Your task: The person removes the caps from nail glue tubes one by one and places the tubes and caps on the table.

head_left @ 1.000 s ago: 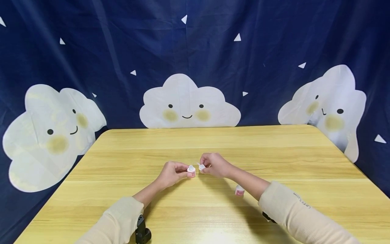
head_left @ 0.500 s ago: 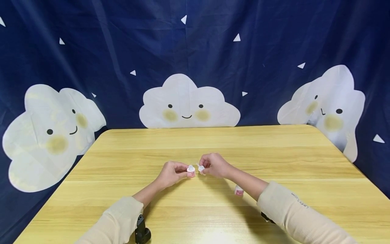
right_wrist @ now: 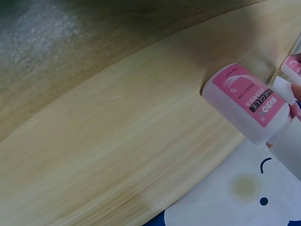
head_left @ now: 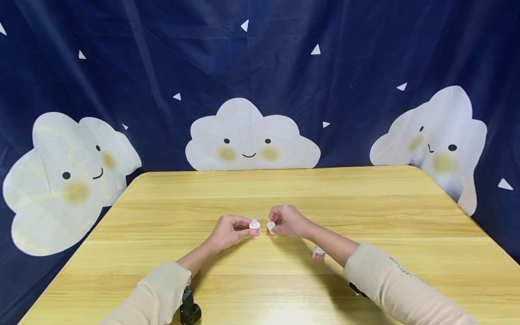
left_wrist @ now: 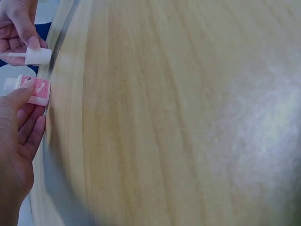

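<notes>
A small pink-labelled nail glue bottle is pinched between thumb and fingers of my left hand. Its neck stands uncapped in the left wrist view. Just to the right, my right hand pinches the white brush cap; a thin stem sticks out of it, pointing away from me. Cap and bottle are apart. Behind my right forearm stands a second nail glue bottle, partly hidden in the head view. Close up in the right wrist view, this bottle wears its white cap.
Both hands are over a light wood-grain table. A dark blue curtain with cloud prints hangs behind the far edge. A black wrist device sits beneath the left sleeve.
My right hand has shifted slightly right with the brush cap, widening the gap to the bottle. The cap has turned, so its stem shows less in the head view. My left hand holds still.
</notes>
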### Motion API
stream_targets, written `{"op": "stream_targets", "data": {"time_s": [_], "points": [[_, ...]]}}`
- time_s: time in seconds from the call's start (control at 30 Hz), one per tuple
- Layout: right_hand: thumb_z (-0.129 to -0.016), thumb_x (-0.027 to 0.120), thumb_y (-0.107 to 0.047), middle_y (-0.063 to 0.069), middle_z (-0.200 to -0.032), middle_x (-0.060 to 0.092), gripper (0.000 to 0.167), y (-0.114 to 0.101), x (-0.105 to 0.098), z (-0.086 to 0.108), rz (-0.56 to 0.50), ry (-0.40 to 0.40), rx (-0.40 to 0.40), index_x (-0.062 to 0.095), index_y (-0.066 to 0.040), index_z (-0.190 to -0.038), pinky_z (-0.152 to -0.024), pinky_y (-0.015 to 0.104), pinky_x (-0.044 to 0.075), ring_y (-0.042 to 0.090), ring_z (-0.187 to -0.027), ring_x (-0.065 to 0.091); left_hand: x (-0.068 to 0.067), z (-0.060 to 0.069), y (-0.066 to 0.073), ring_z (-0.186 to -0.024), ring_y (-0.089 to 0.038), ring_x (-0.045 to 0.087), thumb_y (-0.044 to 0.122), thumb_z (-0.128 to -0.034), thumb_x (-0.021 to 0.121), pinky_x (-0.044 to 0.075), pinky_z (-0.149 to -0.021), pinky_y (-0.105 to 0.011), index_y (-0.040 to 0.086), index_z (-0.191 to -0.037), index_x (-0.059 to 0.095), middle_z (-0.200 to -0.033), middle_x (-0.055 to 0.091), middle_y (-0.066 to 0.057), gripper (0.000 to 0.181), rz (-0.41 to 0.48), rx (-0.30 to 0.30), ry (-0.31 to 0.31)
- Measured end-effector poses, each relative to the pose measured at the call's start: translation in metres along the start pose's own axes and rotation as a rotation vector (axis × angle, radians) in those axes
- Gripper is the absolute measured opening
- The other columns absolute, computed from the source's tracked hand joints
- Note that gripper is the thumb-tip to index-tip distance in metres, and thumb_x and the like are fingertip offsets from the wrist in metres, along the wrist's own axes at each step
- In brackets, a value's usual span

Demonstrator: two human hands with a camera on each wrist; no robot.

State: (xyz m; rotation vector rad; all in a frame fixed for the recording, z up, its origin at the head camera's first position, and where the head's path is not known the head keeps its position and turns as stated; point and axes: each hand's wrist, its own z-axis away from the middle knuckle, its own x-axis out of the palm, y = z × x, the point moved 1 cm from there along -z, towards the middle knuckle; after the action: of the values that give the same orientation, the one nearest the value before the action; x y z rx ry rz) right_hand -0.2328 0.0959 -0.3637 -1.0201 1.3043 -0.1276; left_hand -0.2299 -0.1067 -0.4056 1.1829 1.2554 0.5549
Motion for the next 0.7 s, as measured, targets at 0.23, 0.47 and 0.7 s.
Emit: {"op": "stream_targets", "data": {"time_s": [0.23, 0.47, 0.7], "points": [[-0.071, 0.069, 0.012, 0.009, -0.072, 0.063, 0.017, 0.0005, 0.0006, 0.0007, -0.001, -0.012, 0.014, 0.059, 0.001, -0.08, -0.061, 0.013, 0.047, 0.007, -0.067, 0.053, 0.0003, -0.0005, -0.001, -0.074, -0.016, 0.069, 0.012, -0.0771, 0.075, 0.057, -0.065, -0.02, -0.004, -0.094, 0.071, -0.089, 0.072, -0.018, 0.024, 0.014, -0.021, -0.003], [-0.07, 0.067, 0.014, 0.009, -0.071, 0.061, 0.018, 0.0005, 0.0011, 0.0015, -0.008, -0.025, 0.025, 0.058, 0.002, -0.079, -0.059, 0.013, 0.045, 0.007, -0.066, 0.051, 0.0013, -0.0013, -0.0042, -0.075, -0.02, 0.07, 0.013, -0.0763, 0.076, 0.057, -0.065, -0.02, -0.004, -0.094, 0.071, -0.089, 0.072, -0.019, 0.025, 0.027, -0.02, -0.003], [-0.068, 0.067, 0.016, 0.009, -0.07, 0.061, 0.019, 0.0034, 0.002, 0.0006, -0.008, -0.021, 0.011, 0.057, 0.003, -0.078, -0.058, 0.013, 0.045, 0.007, -0.065, 0.051, 0.0012, -0.0012, -0.0042, -0.075, -0.017, 0.07, 0.013, -0.0762, 0.076, 0.057, -0.066, -0.02, -0.004, -0.094, 0.071, -0.089, 0.072, -0.018, 0.024, 0.024, -0.015, -0.004]]}}
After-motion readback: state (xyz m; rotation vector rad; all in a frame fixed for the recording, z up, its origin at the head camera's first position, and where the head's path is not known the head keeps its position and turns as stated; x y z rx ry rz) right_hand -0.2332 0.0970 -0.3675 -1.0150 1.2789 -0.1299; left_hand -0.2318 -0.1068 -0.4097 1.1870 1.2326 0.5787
